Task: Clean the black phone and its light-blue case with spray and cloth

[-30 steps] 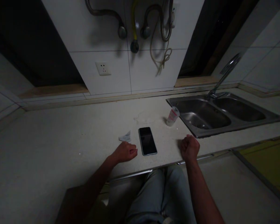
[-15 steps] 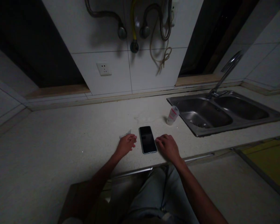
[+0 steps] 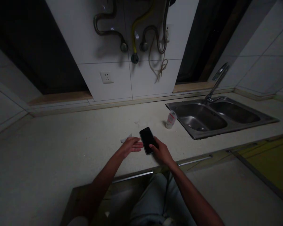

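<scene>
A smartphone (image 3: 146, 138) with a dark screen is gripped along its right side by my right hand (image 3: 160, 151), the thumb lying over its lower front. My left hand (image 3: 132, 146) is at the phone's left edge with fingers stretched out, palm turned toward it; whether the fingertips touch the phone I cannot tell. Just behind my left hand lies a small whitish packet or piece of paper (image 3: 125, 138), partly covered by the hand. A translucent cup with pink markings (image 3: 171, 120) stands on the white countertop (image 3: 103, 125) beyond the phone, to the right.
A steel double sink (image 3: 193, 135) with a chrome faucet (image 3: 215, 83) is set into the counter at right. Hoses and a yellow pipe (image 3: 133, 34) hang on the tiled wall above a socket (image 3: 106, 77). Drawer handles (image 3: 134, 176) run below the counter's front edge.
My right hand has moved left and taken hold of the phone, which is now tilted. My left hand has opened its fingers and come nearer the phone. The view has shifted slightly.
</scene>
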Action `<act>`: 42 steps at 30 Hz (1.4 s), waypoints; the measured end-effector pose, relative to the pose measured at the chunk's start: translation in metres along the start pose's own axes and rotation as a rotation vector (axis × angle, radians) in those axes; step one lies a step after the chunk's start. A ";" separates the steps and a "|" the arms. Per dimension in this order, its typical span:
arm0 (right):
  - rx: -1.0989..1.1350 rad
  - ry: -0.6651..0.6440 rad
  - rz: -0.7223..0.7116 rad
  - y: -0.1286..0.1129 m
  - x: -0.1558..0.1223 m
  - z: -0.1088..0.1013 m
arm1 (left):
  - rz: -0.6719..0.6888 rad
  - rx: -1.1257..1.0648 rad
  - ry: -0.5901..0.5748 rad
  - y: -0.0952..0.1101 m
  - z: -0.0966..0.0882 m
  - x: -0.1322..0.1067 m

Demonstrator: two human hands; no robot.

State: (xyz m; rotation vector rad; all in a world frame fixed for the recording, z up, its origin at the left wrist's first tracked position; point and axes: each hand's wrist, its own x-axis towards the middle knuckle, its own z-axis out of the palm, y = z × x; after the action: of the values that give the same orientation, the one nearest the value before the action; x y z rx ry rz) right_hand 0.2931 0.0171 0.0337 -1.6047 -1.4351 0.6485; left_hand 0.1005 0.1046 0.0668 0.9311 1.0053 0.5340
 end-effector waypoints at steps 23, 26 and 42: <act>0.393 0.339 0.100 0.000 0.020 -0.009 | -0.168 -0.566 -0.376 0.005 -0.014 0.026; 0.494 0.386 0.201 0.012 0.025 -0.014 | -0.225 -0.577 -0.438 0.007 -0.017 0.026; 0.260 0.327 0.153 0.010 0.014 -0.012 | -0.046 -0.640 -0.311 0.016 -0.019 0.029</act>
State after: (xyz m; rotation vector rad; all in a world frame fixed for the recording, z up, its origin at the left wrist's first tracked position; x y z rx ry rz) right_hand 0.3110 0.0284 0.0331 -1.5394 -0.9571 0.5997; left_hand 0.0973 0.1419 0.0626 0.3979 0.5168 0.6005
